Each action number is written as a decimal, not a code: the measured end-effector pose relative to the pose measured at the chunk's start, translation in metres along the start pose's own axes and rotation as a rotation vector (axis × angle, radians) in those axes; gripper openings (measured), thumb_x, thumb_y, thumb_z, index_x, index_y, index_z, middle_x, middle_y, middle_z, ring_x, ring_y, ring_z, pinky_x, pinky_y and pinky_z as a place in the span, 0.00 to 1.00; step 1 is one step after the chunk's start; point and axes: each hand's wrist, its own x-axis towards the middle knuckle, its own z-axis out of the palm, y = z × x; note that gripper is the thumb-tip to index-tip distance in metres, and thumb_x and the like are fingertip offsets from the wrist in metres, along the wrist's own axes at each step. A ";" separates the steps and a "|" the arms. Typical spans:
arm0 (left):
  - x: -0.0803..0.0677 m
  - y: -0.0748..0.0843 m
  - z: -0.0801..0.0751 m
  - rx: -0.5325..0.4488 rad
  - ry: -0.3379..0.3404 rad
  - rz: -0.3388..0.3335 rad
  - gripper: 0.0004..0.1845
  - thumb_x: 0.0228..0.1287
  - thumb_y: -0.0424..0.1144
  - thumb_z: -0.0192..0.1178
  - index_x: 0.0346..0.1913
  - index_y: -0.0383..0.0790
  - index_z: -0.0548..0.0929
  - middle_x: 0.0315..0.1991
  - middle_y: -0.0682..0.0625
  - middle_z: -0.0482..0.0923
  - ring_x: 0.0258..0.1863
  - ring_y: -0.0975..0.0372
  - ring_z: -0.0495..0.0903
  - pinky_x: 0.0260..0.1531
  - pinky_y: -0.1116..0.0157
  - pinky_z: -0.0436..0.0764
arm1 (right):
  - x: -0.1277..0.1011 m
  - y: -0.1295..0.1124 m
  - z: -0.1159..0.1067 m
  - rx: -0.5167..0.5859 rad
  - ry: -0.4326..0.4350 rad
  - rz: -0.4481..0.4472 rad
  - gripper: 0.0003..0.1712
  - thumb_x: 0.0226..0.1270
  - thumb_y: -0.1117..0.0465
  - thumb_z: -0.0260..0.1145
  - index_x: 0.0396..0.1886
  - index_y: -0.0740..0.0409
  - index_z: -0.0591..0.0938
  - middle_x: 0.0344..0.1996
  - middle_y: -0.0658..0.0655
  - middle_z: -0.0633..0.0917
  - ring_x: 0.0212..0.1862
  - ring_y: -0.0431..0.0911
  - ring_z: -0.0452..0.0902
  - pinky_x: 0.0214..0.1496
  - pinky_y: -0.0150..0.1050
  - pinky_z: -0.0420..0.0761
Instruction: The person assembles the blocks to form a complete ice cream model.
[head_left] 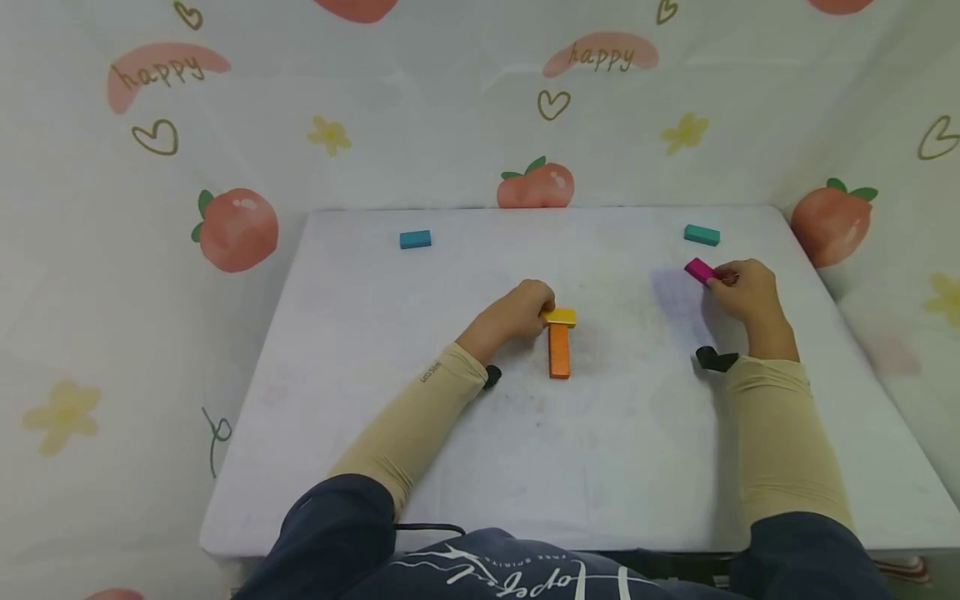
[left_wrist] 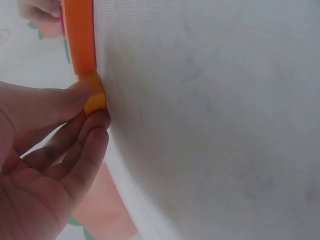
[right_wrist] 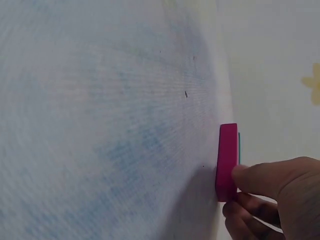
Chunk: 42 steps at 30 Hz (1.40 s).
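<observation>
A small yellow block (head_left: 560,317) lies across the far end of an orange block (head_left: 558,351) in the middle of the white table (head_left: 600,450), forming a T. My left hand (head_left: 517,315) pinches the yellow block (left_wrist: 94,100) between thumb and fingers, right beside the orange block (left_wrist: 80,35). Further right, my right hand (head_left: 738,287) pinches one end of a magenta block (head_left: 700,270). The right wrist view shows the magenta block (right_wrist: 227,160) lying on the table with my thumb on its near end.
A blue block (head_left: 415,240) lies at the table's far left and a teal block (head_left: 701,235) at the far right, just beyond the magenta one. A cloth printed with peaches (head_left: 236,229) walls in the table on three sides.
</observation>
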 end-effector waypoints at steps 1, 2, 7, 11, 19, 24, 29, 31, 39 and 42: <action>0.000 0.000 0.000 0.000 -0.002 0.001 0.13 0.72 0.25 0.61 0.55 0.28 0.85 0.55 0.40 0.84 0.52 0.54 0.79 0.61 0.58 0.82 | 0.000 0.002 0.000 -0.002 0.006 -0.001 0.25 0.79 0.59 0.59 0.61 0.77 0.79 0.52 0.77 0.78 0.53 0.66 0.72 0.46 0.50 0.76; 0.001 0.001 0.000 -0.003 -0.003 0.002 0.13 0.71 0.25 0.61 0.56 0.28 0.85 0.55 0.40 0.84 0.53 0.54 0.79 0.61 0.58 0.82 | 0.000 0.003 0.001 -0.002 0.013 0.000 0.24 0.78 0.60 0.58 0.61 0.78 0.79 0.51 0.77 0.78 0.52 0.66 0.72 0.45 0.49 0.75; 0.003 0.001 0.000 0.006 -0.011 -0.011 0.14 0.73 0.27 0.61 0.58 0.29 0.85 0.57 0.41 0.84 0.55 0.55 0.79 0.63 0.59 0.81 | 0.000 0.002 0.000 0.011 0.009 0.015 0.23 0.80 0.61 0.59 0.61 0.77 0.79 0.52 0.77 0.79 0.52 0.65 0.72 0.48 0.52 0.76; 0.004 0.000 0.001 0.020 -0.018 -0.025 0.15 0.73 0.28 0.61 0.59 0.29 0.84 0.59 0.41 0.83 0.57 0.55 0.79 0.64 0.59 0.81 | 0.001 0.001 0.000 0.028 -0.013 0.044 0.23 0.81 0.60 0.59 0.64 0.75 0.78 0.55 0.77 0.78 0.54 0.66 0.71 0.55 0.58 0.77; 0.003 -0.001 0.001 0.033 -0.020 -0.023 0.15 0.73 0.27 0.61 0.59 0.28 0.85 0.59 0.40 0.83 0.57 0.54 0.78 0.65 0.58 0.80 | 0.004 0.003 0.002 0.034 -0.014 0.047 0.23 0.81 0.59 0.59 0.64 0.74 0.78 0.56 0.77 0.78 0.56 0.67 0.72 0.58 0.60 0.76; 0.004 -0.002 0.002 0.033 -0.007 0.002 0.15 0.73 0.26 0.61 0.59 0.28 0.85 0.58 0.40 0.84 0.57 0.53 0.78 0.65 0.57 0.79 | 0.003 0.003 0.002 0.023 -0.009 0.013 0.22 0.80 0.61 0.59 0.62 0.75 0.80 0.54 0.77 0.79 0.53 0.66 0.73 0.54 0.57 0.76; 0.001 -0.002 0.000 0.022 0.001 0.013 0.17 0.73 0.27 0.60 0.60 0.27 0.85 0.59 0.39 0.84 0.59 0.52 0.79 0.66 0.56 0.79 | 0.001 0.000 0.000 0.012 -0.014 -0.007 0.21 0.79 0.63 0.59 0.62 0.75 0.80 0.52 0.77 0.78 0.52 0.66 0.71 0.53 0.57 0.75; -0.001 -0.001 0.000 0.013 0.002 0.012 0.17 0.73 0.27 0.60 0.61 0.28 0.84 0.59 0.39 0.83 0.59 0.52 0.79 0.66 0.56 0.79 | 0.001 -0.001 0.000 0.007 -0.012 -0.010 0.21 0.79 0.63 0.59 0.62 0.75 0.80 0.52 0.77 0.78 0.52 0.66 0.70 0.53 0.58 0.75; -0.001 -0.005 0.001 0.013 0.006 0.026 0.17 0.72 0.27 0.60 0.61 0.28 0.85 0.59 0.40 0.83 0.58 0.53 0.78 0.65 0.57 0.79 | 0.001 0.000 0.003 0.007 -0.004 -0.013 0.21 0.78 0.64 0.59 0.61 0.76 0.80 0.52 0.77 0.78 0.52 0.65 0.71 0.52 0.57 0.76; -0.002 -0.004 0.001 0.009 0.010 0.035 0.17 0.72 0.27 0.60 0.61 0.28 0.85 0.58 0.39 0.83 0.58 0.53 0.78 0.64 0.57 0.79 | 0.001 0.002 0.004 0.005 0.001 -0.022 0.21 0.78 0.64 0.59 0.61 0.76 0.80 0.52 0.77 0.79 0.51 0.66 0.72 0.52 0.57 0.76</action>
